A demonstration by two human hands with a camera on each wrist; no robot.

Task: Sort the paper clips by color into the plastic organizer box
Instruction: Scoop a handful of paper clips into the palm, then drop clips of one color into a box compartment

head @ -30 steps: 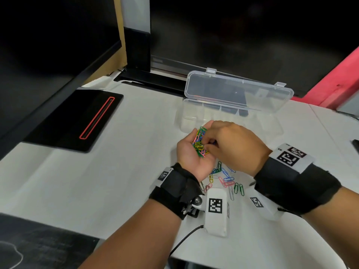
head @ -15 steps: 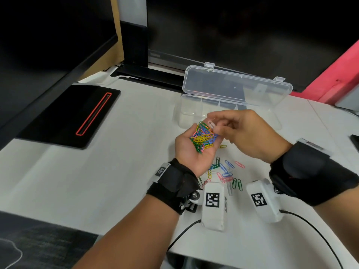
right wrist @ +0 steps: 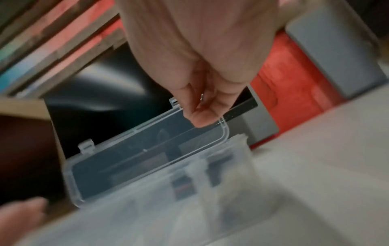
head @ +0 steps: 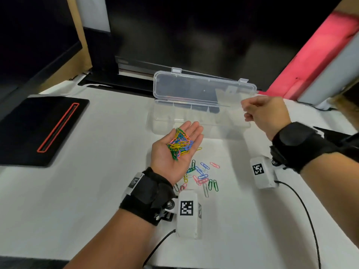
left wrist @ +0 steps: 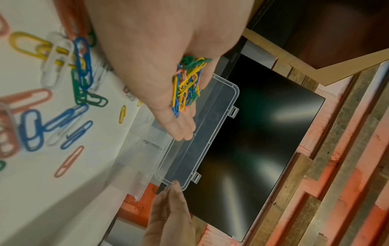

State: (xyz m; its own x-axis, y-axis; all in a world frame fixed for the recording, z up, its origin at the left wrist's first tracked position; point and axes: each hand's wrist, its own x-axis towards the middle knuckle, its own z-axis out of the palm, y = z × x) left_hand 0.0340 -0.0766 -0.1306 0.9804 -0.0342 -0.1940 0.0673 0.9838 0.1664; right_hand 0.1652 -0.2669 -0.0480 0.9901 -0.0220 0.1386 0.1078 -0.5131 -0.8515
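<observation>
My left hand [head: 191, 131] lies palm up with straight fingers just before the box, carrying a heap of mixed-colour paper clips [head: 179, 143] [left wrist: 187, 88]. More loose clips [head: 202, 175] [left wrist: 63, 83] lie on the white table under that wrist. The clear organizer box [head: 194, 121] [right wrist: 189, 183] stands behind with its lid [head: 204, 90] open upright; its compartments look blurred. My right hand [head: 250, 111] [right wrist: 200, 113] hovers over the box's right end, fingers curled, pinching a small pale clip [right wrist: 202, 97] that barely shows.
A black pad with a red-outlined slot [head: 44, 129] lies at the left. A dark monitor [head: 194, 35] stands right behind the box, and a red panel [head: 310, 55] at the back right. A black cable [head: 303, 210] trails over the table at the right.
My right hand has left the heap in my left palm and moved right and back to the box's right end, pinching one clip. My left hand's fingers have straightened.
</observation>
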